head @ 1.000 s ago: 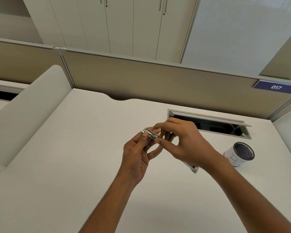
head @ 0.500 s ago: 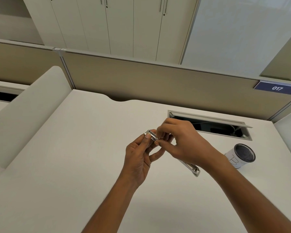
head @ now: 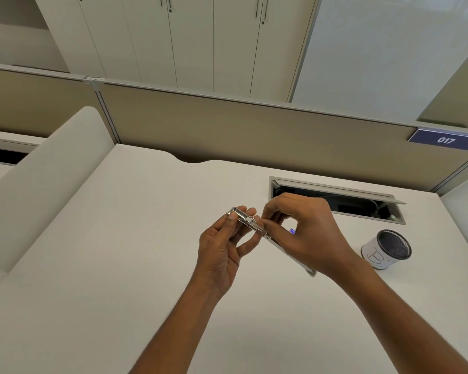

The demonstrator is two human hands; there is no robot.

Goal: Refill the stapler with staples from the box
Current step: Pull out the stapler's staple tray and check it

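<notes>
- Slim silver metal stapler (head: 247, 220): held in the air above the desk, between the two hands. Its long axis runs from the upper left down to the lower right. The near end shows below the right wrist and the middle is hidden by the right hand.
- Left hand (head: 219, 249): grips the stapler's far, upper-left end, with the thumb (head: 231, 221) pressed on the near side and the fingers curled behind. It seems to act as the steadying hand.
- Right hand (head: 308, 233): its fingertips (head: 266, 213) are pinched together on the stapler's top edge, just right of the left hand's grip, and the other fingers are curled. Whether a strip of staples lies between them cannot be told.
- Key relation: the open channel appears to lie directly under the right fingertips and run away from them toward the lower right. Any feeding or sliding would likely go along that axis, and the right hand is the nearer one to do it.
- Staple box: not identified. A small blue speck (head: 292, 231) shows through the gap in the right hand, but what it is cannot be told.
- White desk top (head: 119, 238): lies under both hands.
- White cylindrical pen cup with black mesh lining (head: 376, 255): stands on the desk to the right, well apart from the hands.
- Grey-framed cable opening (head: 335, 188): set in the desk behind the right hand.
- Beige partition panel (head: 227, 125): runs along the desk's far edge and bears a blue plate marked 017 (head: 445, 140).
</notes>
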